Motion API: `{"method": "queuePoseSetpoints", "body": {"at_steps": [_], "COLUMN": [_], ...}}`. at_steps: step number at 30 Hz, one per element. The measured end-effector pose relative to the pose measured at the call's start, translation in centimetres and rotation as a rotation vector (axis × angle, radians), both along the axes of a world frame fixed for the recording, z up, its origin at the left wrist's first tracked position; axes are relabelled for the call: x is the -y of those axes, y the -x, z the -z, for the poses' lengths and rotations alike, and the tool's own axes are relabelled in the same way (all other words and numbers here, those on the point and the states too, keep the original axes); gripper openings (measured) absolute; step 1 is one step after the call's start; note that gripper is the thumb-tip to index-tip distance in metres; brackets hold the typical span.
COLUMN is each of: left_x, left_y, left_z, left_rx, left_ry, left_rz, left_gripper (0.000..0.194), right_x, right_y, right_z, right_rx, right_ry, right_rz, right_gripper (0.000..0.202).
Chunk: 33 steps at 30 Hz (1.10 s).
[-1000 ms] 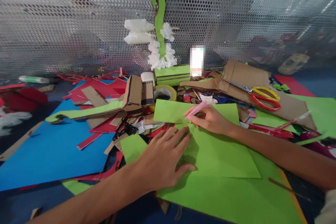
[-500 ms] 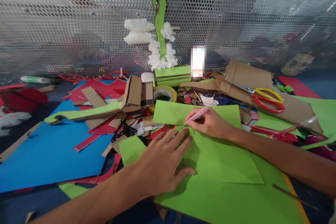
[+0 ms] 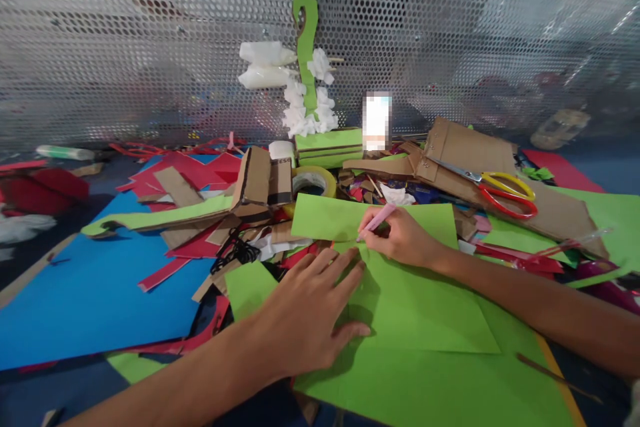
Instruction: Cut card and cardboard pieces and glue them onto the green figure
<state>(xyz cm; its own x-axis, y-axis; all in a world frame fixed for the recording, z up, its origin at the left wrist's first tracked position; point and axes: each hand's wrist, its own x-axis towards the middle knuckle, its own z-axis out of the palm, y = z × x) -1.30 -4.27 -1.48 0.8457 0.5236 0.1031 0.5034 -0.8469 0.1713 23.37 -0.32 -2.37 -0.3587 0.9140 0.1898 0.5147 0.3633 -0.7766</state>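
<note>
Just beyond our left hand (image 3: 313, 310), spread flat on green paper (image 3: 425, 307), we grip the pink pen (image 3: 383, 215) in our right hand (image 3: 407, 240), its long axis slanting up rightward from the tip.

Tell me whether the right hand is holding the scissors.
No, the right hand holds a pink pen, while the scissors lie on the brown cardboard.

The left hand (image 3: 313, 310) and right hand (image 3: 393, 237) are bare, slender and five-fingered, the forearms uncovered. Pale, blurred material, possibly clothing (image 3: 635, 400), shows at the lower right edge.
</note>
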Motion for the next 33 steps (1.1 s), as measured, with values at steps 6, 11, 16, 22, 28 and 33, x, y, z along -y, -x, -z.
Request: {"method": "queuePoseSetpoints", "body": {"at_steps": [6,11,16,22,28,33], "left_x": [0.0,-0.1,-0.1,-0.2,-0.4,-0.4], "left_y": [-0.1,-0.2,-0.1,-0.1,-0.5,-0.8], "left_z": [-0.3,-0.3,-0.3,-0.5,-1.1,-0.2], "left_rx": [-0.028,-0.011,-0.022,0.009,0.003,0.038], "left_ry": [-0.01,0.0,-0.009,-0.005,0.007,-0.041], "left_rz": [0.009,0.012,0.013,0.013,0.035,-0.003], "left_gripper": [0.071,0.071,0.071,0.066,0.036,0.024], "right_x": [0.0,0.1,0.1,0.2,0.1,0.0], "right_y": [-0.1,0.0,0.1,0.0,-0.2,-0.3], "right_z": [0.0,-0.4,-0.5,-0.6,-0.6,-0.4], "right_rx": [-0.003,-0.005,-0.014,-0.003,-0.03,-0.003], "right_ry": [0.013,-0.009,-0.005,-0.005,-0.001,-0.012], "right_rz": [-0.002,-0.003,-0.004,0.001,-0.001,0.015], "right_gripper": [0.009,0.006,0.007,0.007,0.01,0.011]}}
